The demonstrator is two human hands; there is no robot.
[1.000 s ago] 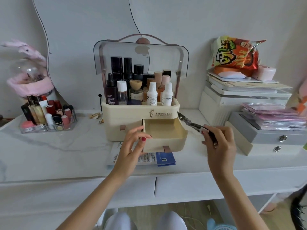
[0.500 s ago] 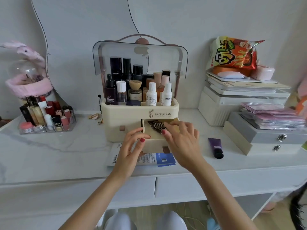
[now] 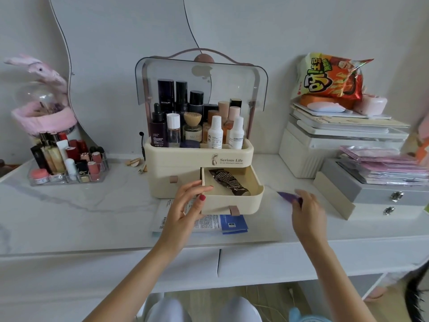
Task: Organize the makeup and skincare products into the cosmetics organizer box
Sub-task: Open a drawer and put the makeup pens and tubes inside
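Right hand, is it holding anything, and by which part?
The right hand grips a purple tube by its near end. Motion blur hides the exact grip.

Soft even daylight, faint shadows, mild glare on the clear lid [image 3: 202,82], wide-angle bowing at frame edges, motion blur on the right hand [image 3: 306,212].

Open drawer [image 3: 232,196] has free room beside dark tube [image 3: 228,181].

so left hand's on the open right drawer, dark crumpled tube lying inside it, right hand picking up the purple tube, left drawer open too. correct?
Not quite: in the head view the left drawer is shut. The rest holds: left hand, open right drawer, dark crumpled tube, right hand on the purple tube.
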